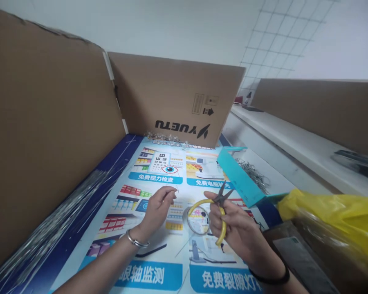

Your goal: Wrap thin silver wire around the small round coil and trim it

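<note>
My right hand (233, 224) is closed around yellow-handled scissors (217, 206), whose dark blades point up and to the right. My left hand (158, 208) pinches a thin wire (171, 188) between its fingertips, just left of the scissors. A silver bangle sits on my left wrist and a black band on my right. Both hands hover over a printed poster (159, 175) that covers the table. A small clear ring lies on the poster under the scissors' handles.
Cardboard panels (171, 102) wall off the left and back. A bundle of long thin wires (49, 228) lies along the left. A teal box (242, 175) with small metal pieces stands to the right, and a yellow plastic bag (331, 216) lies at the near right.
</note>
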`<state>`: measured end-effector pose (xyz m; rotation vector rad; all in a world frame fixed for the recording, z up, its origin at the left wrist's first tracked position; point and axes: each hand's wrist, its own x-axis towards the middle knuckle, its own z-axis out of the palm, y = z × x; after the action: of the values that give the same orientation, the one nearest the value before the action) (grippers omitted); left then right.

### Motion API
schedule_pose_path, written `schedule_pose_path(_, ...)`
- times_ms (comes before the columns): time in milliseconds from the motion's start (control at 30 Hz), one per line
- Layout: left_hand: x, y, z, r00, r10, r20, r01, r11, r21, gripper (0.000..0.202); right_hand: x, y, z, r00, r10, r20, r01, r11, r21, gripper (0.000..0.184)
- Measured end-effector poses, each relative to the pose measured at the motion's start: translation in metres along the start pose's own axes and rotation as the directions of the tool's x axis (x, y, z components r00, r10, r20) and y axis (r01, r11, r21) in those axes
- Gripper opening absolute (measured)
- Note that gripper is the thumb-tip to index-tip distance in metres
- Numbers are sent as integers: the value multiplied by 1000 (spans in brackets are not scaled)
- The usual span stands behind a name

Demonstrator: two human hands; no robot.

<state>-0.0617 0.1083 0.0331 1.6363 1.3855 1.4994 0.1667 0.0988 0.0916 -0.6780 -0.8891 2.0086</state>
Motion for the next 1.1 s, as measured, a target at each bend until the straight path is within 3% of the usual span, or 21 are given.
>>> schedule_pose_path(100, -2, 5, 3, 997, -80, -21, 78, 991, -109, 17, 18, 0, 19, 1000, -17, -10, 17, 1000, 1, 45)
schedule_pose_path(300, -9, 18, 9, 989, -138, -55, 126, 976, -179, 18, 38, 22, 41, 993, 6, -117, -17, 996, -92, 40)
schedule_pose_path(500, -14, 24, 17, 965, -255, -58, 231, 935, -270, 21, 39, 38, 44, 992, -23, -121, 16, 998, -60, 42)
schedule_pose_path(667, -20, 25, 25, 930, -364, -47, 321, 869, -376, 21, 35, 62, 42, 985, -138, -107, 108, 962, -252, 51)
schedule_pose_path(767, -22, 25, 27, 922, -381, -65, 321, 848, -421, 20, 32, 73, 41, 968, -250, -13, 209, 835, -509, 52)
schedule_pose_path(900, -20, 29, 26, 927, -362, -95, 297, 866, -403, 22, 29, 76, 39, 904, -417, 91, 307, 488, -817, 55)
schedule_pose_path(1000, -17, 32, 25, 929, -357, -96, 294, 870, -397, 24, 30, 80, 38, 872, -452, 190, 349, 299, -888, 66)
schedule_pose_path(1100, -18, 35, 25, 919, -378, -114, 309, 868, -388, 26, 33, 86, 38, 836, -477, 272, 408, 209, -889, 69)
